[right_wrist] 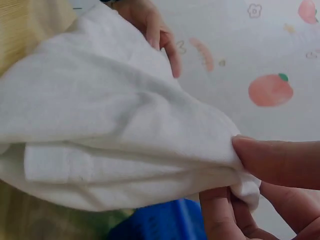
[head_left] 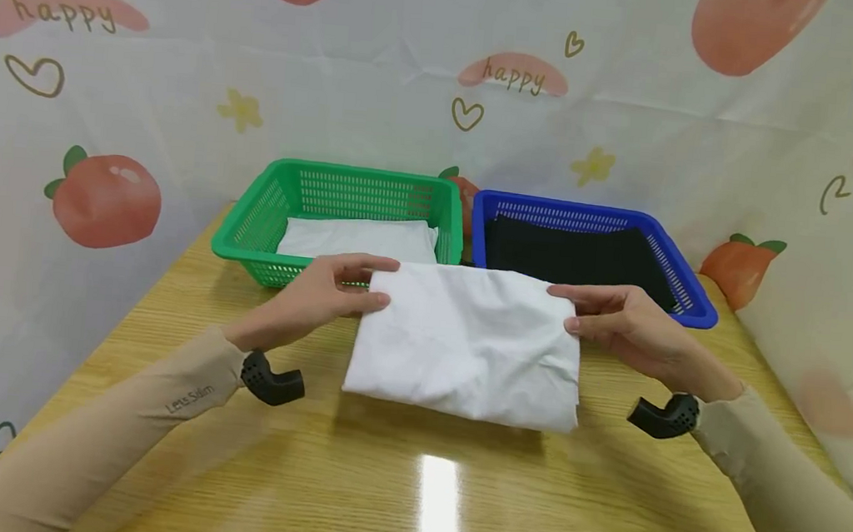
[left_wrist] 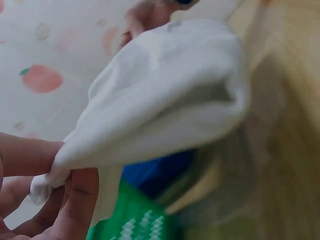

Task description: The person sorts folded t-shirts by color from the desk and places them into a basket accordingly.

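A folded white cloth (head_left: 465, 344) hangs between both hands above the wooden table, its layered edge showing in the right wrist view. My left hand (head_left: 338, 288) pinches its far left corner, thumb on the near face and fingers behind. At the far right corner my right hand (head_left: 628, 328) pinches it the same way. Behind the cloth stands a green basket (head_left: 366, 176) with another folded white cloth (head_left: 361, 238) inside. Right of it, a blue basket (head_left: 567, 204) holds folded black cloth (head_left: 570, 252). The held cloth overlaps the lower rims of both baskets in the head view.
The wooden table (head_left: 288, 489) reaches back to a white curtain (head_left: 380, 87) printed with fruit, hearts and words, which also runs along the sides. A black wrist device (head_left: 270, 379) sits at the left cuff, a matching device (head_left: 666, 414) at the right.
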`<action>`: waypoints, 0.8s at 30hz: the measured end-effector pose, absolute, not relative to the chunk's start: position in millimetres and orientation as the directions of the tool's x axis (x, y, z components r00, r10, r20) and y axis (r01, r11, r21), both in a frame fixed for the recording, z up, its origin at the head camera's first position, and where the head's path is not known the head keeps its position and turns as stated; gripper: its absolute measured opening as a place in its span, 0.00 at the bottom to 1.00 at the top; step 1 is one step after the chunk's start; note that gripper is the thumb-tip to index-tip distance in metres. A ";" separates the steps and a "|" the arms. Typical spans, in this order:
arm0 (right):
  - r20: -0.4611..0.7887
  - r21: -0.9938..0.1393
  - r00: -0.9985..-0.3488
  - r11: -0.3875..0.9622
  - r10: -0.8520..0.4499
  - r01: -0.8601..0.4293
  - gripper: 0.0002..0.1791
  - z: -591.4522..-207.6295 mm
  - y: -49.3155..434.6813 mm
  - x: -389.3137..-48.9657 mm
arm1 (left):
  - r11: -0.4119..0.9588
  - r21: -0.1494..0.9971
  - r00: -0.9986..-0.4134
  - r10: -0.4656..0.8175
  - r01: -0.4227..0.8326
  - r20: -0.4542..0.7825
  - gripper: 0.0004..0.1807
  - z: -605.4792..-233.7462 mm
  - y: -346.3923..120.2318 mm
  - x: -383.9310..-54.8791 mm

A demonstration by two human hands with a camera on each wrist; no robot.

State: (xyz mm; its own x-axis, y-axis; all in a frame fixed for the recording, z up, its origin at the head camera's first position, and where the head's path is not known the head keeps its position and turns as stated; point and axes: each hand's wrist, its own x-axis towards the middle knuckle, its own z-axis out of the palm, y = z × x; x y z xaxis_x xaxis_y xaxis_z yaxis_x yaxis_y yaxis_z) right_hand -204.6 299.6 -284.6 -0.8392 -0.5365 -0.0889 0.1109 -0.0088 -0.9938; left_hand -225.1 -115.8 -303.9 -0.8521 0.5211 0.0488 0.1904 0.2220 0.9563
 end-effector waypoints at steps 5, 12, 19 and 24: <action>-0.067 -0.993 -0.856 -0.050 -0.513 0.107 0.27 -262.1 259.0 -226.2 | 0.257 0.945 -0.893 0.444 0.205 0.073 0.28 -285.7 -146.4 -237.9; -0.054 -0.988 -0.889 -0.104 -0.454 0.113 0.29 -236.5 210.3 -257.9 | 0.213 0.954 -0.926 0.356 0.212 0.126 0.28 -266.3 -172.4 -264.0; 0.090 -0.988 -0.923 -0.153 -0.374 -0.035 0.27 -230.0 175.7 -296.3 | 0.125 0.962 -0.948 0.243 0.241 0.206 0.28 -246.8 -183.2 -301.7; 0.135 -0.973 -0.945 -0.219 -0.299 -0.070 0.26 -238.5 152.3 -319.5 | 0.222 0.938 -0.956 0.191 0.265 0.224 0.29 -236.2 -194.5 -316.0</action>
State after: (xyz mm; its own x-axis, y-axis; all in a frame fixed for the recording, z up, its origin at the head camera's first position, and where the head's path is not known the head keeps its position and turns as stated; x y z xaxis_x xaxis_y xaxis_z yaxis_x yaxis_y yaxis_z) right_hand -319.5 152.3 -238.5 -0.9447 -0.2987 0.1352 -0.0699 -0.2194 -0.9731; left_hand -316.0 -194.5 -236.2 -0.9556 0.1909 0.2245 0.2648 0.2222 0.9384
